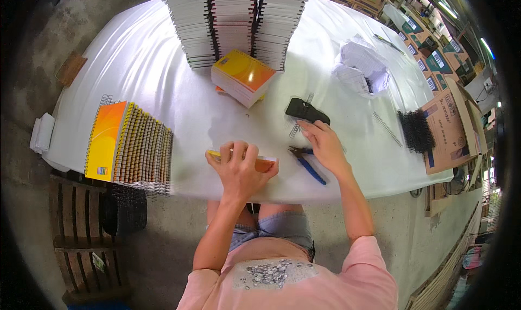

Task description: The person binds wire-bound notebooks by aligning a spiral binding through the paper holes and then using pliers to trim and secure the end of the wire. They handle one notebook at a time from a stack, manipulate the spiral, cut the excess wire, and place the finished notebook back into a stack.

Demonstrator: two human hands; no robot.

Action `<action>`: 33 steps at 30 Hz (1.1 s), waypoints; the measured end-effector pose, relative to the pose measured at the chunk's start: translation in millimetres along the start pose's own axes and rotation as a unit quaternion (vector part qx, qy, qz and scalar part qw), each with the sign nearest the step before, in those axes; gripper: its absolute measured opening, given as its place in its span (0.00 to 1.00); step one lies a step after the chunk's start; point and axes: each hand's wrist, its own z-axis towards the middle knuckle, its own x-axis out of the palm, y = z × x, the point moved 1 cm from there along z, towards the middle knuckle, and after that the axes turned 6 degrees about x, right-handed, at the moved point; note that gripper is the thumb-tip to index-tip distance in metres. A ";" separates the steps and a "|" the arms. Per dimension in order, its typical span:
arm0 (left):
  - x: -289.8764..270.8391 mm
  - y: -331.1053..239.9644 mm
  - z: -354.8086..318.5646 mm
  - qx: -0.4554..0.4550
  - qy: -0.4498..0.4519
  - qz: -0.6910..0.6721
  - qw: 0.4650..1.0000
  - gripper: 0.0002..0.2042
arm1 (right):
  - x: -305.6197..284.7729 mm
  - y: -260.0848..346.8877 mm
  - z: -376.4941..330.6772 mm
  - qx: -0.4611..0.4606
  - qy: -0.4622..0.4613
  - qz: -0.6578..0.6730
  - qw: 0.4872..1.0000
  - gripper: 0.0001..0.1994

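Orange-covered notebook (242, 160) lies flat under my left hand (239, 166), fingers spread wide and pressing it to the white table (163, 87). My right hand (324, 144) rests loosely open, holding nothing, fingertips by a short wire spiral (296, 130); blue-handled pliers (308, 162) lie between my hands.
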 end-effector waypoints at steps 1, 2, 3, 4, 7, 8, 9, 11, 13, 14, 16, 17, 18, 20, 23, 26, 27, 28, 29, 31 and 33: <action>0.1 -0.2 0.7 -0.001 -0.003 0.002 1.000 0.19 | 8.3 -3.7 4.1 -0.004 -0.001 0.000 1.000 0.16; 0.7 -0.8 1.0 0.004 -0.014 0.005 1.000 0.20 | 13.9 -6.4 7.4 -0.022 -0.067 -0.051 0.996 0.14; 0.4 -0.8 0.8 0.009 -0.024 0.007 1.000 0.20 | 15.0 -6.2 10.2 -0.039 -0.131 -0.102 0.985 0.11; -0.3 0.0 0.5 0.007 -0.027 0.007 1.000 0.20 | 11.8 -7.8 14.9 -0.042 -0.131 -0.103 0.985 0.11; -0.6 1.8 0.1 0.006 -0.023 0.001 1.000 0.20 | -9.2 -11.5 29.2 -0.001 -0.207 -0.024 0.978 0.09; -0.2 1.9 0.5 0.005 -0.023 0.000 1.000 0.20 | -19.8 -10.3 30.7 0.007 -0.227 -0.028 0.973 0.08; 0.1 2.2 -0.8 0.004 -0.020 0.000 1.000 0.20 | -28.4 -5.5 30.4 0.017 -0.245 -0.031 0.969 0.08; -1.4 2.1 -1.5 0.000 -0.020 -0.009 1.000 0.20 | -35.0 7.3 27.7 0.006 -0.223 -0.001 0.975 0.08; -3.5 4.8 -2.2 -0.007 -0.020 -0.013 1.000 0.20 | -30.8 27.9 15.3 0.034 -0.098 0.230 0.968 0.09; -4.6 7.0 -3.0 -0.005 -0.029 -0.010 1.000 0.19 | -28.6 38.1 7.3 0.032 -0.093 0.231 0.968 0.09; -7.5 10.6 -5.3 -0.005 -0.034 -0.005 0.999 0.19 | -18.0 57.7 -11.4 -0.048 0.058 0.266 0.961 0.08; -8.7 11.2 -5.7 -0.007 -0.028 -0.003 1.000 0.19 | -12.2 62.1 -17.2 -0.047 0.060 0.267 0.961 0.08; -9.3 11.6 -5.2 -0.008 -0.024 -0.001 1.000 0.19 | -6.9 65.4 -21.1 -0.034 0.082 0.287 0.954 0.08; -8.7 12.2 -5.9 -0.009 -0.022 -0.002 1.000 0.19 | 1.9 65.8 -24.1 -0.021 0.105 0.308 0.945 0.08; -9.8 12.6 -3.9 -0.007 -0.022 -0.006 1.000 0.20 | 9.9 62.2 -24.4 0.002 0.105 0.355 0.929 0.08; -10.6 12.7 -2.8 -0.009 -0.017 -0.007 1.000 0.21 | 8.6 59.2 -23.1 -0.031 0.130 0.372 0.918 0.09; -10.7 13.0 -3.6 -0.010 -0.009 -0.005 1.000 0.21 | 6.9 54.5 -22.5 0.033 0.220 0.417 0.881 0.10; -10.7 13.0 -4.9 -0.011 -0.009 -0.005 1.000 0.21 | 5.8 53.5 -21.7 0.096 0.307 0.455 0.830 0.11; -9.8 12.8 -6.5 -0.009 0.016 -0.005 1.000 0.22 | 3.5 56.8 -21.3 0.096 0.307 0.454 0.831 0.11; -10.2 14.0 -6.9 -0.007 0.042 -0.002 0.999 0.23 | -7.3 77.5 -19.2 0.067 0.268 0.230 0.933 0.12; -11.2 16.2 -3.5 0.006 0.034 0.004 0.999 0.22 | -9.3 85.4 -22.1 0.036 0.199 0.260 0.944 0.12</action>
